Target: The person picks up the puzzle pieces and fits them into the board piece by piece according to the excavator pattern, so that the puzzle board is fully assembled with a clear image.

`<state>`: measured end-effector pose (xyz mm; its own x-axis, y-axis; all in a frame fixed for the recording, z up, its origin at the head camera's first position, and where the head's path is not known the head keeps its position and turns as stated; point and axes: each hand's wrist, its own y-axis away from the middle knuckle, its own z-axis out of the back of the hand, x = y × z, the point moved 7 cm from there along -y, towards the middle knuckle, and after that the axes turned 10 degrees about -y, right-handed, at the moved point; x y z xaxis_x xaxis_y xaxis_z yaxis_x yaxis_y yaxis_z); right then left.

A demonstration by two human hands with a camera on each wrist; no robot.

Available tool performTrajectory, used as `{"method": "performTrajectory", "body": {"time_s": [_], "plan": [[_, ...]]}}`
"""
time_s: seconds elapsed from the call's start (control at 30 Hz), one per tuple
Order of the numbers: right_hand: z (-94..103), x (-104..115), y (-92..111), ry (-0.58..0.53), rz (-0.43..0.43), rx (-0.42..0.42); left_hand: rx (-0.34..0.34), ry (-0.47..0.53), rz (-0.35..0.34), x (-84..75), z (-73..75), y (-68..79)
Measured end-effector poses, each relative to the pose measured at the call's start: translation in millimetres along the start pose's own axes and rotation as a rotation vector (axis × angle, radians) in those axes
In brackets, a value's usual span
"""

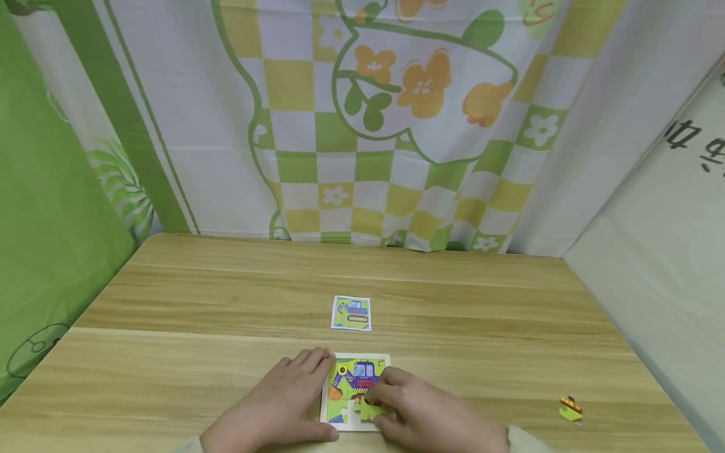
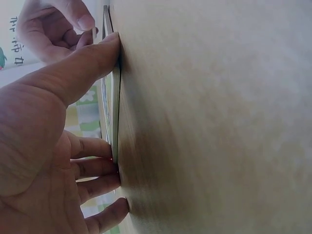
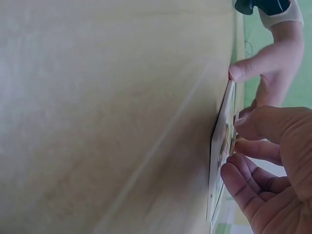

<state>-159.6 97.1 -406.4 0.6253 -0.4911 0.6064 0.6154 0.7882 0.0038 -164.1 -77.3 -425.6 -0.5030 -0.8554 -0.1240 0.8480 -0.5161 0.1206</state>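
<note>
A small jigsaw puzzle board [image 1: 355, 427] with a pale frame lies near the table's front edge, showing a blue excavator on green. My left hand [image 1: 286, 399] rests along its left side, fingertips near the far corner and thumb at the near one. In the left wrist view, the fingers of the left hand [image 2: 39, 141] are spread and fairly straight. My right hand [image 1: 421, 409] pinches a green puzzle piece [image 1: 370, 412] between thumb and fingers over the board's lower right. The right wrist view has the right hand [image 3: 273, 161] at the board, its piece mostly hidden.
Beyond the board lies a picture card [image 1: 351, 313] with the same excavator. A loose yellow and red puzzle piece [image 1: 571, 409] is at the right of the wooden table [image 1: 226, 283]. A patterned curtain [image 1: 396, 126] hangs behind the table's far edge.
</note>
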Motion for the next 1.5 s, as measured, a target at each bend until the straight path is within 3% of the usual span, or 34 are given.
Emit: {"method": "performTrajectory", "body": {"time_s": [0.23,0.6,0.8,1.07,1.3,1.5], "plan": [[-6.2,4.5,-3.3,0.028,0.036,0.017,-0.002,0.005,-0.004,0.6,0.6,1.0],[-11.8,9.9,-12.8,0.099,0.011,0.074,-0.007,0.003,-0.007,-0.5,0.2,0.6],[-13.8,13.4,-16.4,0.15,0.05,0.062,-0.016,0.01,-0.006,-0.2,-0.9,0.0],[-14.2,13.6,-18.2,0.115,0.044,0.057,-0.011,0.026,-0.005,0.9,-1.5,0.0],[-14.9,20.7,-17.3,0.155,0.143,0.009,-0.015,0.024,-0.006,0.7,-1.5,1.5],[-13.1,23.1,-13.1,0.182,0.164,-0.008,-0.017,0.02,-0.01,0.2,-0.9,0.8]]}}
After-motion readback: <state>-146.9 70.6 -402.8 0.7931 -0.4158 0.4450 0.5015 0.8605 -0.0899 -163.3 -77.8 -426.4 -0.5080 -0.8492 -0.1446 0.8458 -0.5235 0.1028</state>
